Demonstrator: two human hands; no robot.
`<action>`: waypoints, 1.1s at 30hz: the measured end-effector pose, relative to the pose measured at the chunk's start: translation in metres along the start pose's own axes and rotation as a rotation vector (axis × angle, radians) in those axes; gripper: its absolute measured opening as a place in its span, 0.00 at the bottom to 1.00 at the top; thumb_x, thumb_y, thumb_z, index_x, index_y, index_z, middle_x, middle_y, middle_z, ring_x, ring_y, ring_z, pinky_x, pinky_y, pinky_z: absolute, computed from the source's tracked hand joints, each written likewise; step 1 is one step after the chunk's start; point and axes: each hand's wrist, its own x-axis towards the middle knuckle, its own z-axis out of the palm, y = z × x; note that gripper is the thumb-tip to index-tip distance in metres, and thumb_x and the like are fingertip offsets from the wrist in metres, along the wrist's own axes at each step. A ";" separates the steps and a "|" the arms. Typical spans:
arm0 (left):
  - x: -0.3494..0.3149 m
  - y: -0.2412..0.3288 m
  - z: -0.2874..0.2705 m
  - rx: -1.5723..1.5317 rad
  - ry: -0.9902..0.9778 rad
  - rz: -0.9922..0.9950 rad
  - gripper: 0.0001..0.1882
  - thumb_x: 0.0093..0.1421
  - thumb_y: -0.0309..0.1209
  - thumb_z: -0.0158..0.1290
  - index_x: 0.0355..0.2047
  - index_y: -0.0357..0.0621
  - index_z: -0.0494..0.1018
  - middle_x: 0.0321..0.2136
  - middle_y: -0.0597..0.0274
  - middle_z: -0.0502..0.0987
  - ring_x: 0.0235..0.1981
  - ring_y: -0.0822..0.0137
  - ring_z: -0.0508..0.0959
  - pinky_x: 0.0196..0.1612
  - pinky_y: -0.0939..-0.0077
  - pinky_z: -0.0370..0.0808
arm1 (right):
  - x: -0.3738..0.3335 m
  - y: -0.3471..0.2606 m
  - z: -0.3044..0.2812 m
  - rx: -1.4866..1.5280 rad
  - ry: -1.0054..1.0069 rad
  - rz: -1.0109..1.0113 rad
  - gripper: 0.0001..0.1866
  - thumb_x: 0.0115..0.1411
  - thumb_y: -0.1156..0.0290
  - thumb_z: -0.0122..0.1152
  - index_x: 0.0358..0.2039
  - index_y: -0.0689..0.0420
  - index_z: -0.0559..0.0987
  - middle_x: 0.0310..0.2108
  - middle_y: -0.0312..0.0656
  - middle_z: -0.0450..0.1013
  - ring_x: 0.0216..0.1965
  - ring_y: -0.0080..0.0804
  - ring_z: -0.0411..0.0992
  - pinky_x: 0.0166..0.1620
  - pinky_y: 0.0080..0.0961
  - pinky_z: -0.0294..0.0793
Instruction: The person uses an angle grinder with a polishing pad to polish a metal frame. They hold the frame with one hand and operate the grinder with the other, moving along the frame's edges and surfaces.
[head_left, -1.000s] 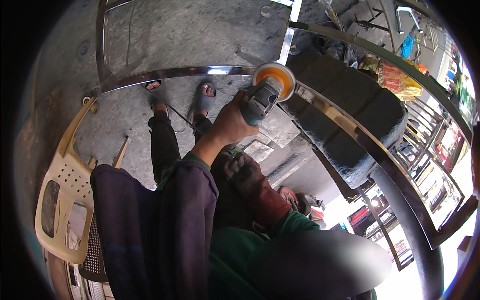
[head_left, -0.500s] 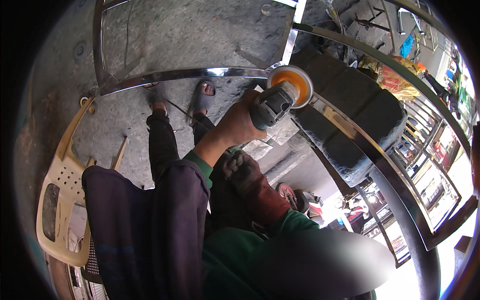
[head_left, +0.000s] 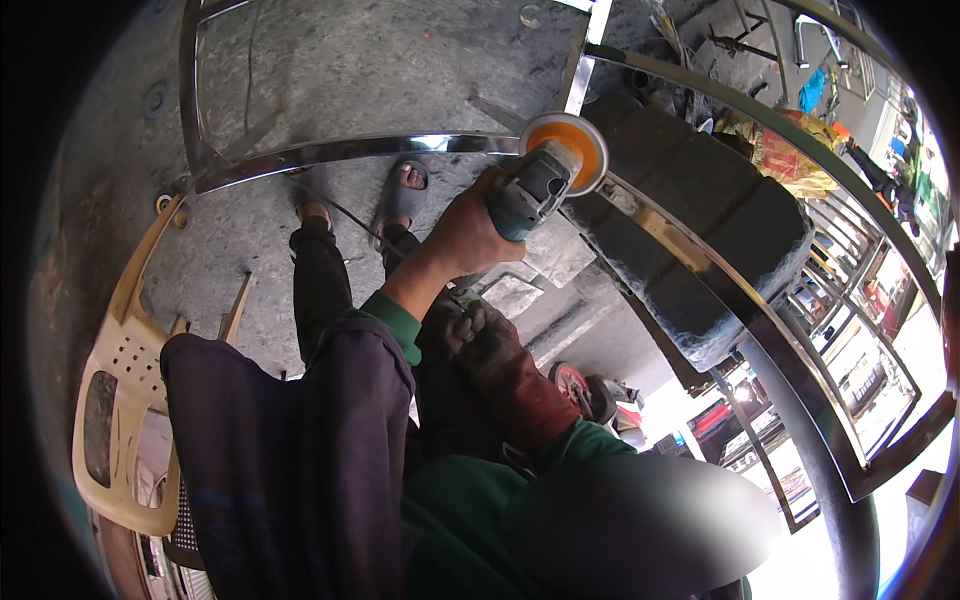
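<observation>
My left hand (head_left: 465, 235), bare below a green cuff, wraps around the body of an angle grinder (head_left: 530, 195). An orange disc (head_left: 585, 150) with a pale rim faces up on the tool. This disc overlaps the corner of a shiny metal tube frame (head_left: 365, 148); whether its far side touches the metal is hidden. Lower down, my right hand (head_left: 475, 332), dusty and below a reddish sleeve, closes around what appears to be the grinder's rear end. Its grip is partly in shadow.
Under the frame's right part sits a big dark block (head_left: 700, 230). A cream plastic chair (head_left: 115, 430) stands at left. Two sandaled feet (head_left: 405, 190) rest on the grey floor (head_left: 350, 80). A yellow sack (head_left: 790, 160) lies at far right, near more metal frames.
My left hand and the grinder have shifted slightly left and away from me, carrying the disc along the frame corner. My right hand stays nearly in place.
</observation>
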 end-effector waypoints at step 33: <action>-0.013 0.077 0.008 -0.106 -0.361 0.086 0.39 0.42 0.27 0.70 0.57 0.43 0.68 0.42 0.50 0.82 0.45 0.49 0.84 0.51 0.61 0.79 | -0.010 0.009 0.010 0.051 -0.010 0.013 0.13 0.68 0.68 0.49 0.24 0.51 0.71 0.25 0.37 0.68 0.27 0.31 0.65 0.33 0.31 0.66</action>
